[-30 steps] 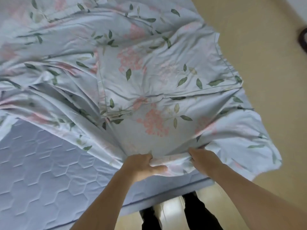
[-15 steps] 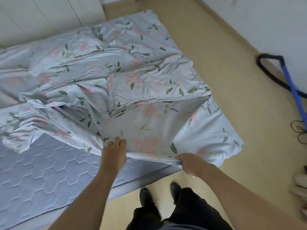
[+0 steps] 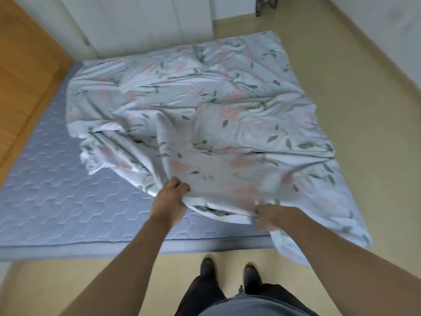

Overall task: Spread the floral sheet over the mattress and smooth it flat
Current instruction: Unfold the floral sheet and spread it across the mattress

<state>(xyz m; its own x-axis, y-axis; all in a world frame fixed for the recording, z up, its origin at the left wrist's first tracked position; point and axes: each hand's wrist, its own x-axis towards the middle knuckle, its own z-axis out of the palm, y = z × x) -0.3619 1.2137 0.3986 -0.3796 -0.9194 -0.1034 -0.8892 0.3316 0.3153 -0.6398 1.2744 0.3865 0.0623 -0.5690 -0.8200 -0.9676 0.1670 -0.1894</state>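
The floral sheet (image 3: 205, 115), pale blue with pink flowers and green leaves, lies rumpled over the right and far part of the blue quilted mattress (image 3: 57, 201). The sheet's right side hangs past the mattress onto the floor. My left hand (image 3: 169, 199) grips the sheet's near edge, lifted a little off the mattress. My right hand (image 3: 271, 216) pinches the same edge further right. The left and near parts of the mattress are bare.
The mattress lies on a beige floor (image 3: 376, 110). White cupboard doors (image 3: 136, 23) stand behind it and a wooden panel (image 3: 25, 83) runs along the left. My feet (image 3: 230, 274) stand just off the near edge. A dark object (image 3: 265, 5) sits at the far wall.
I have straightened up and the view has widened to the whole mattress. My left hand, lying on the sheet half a second ago, now grips its edge. The sheet has spread further.
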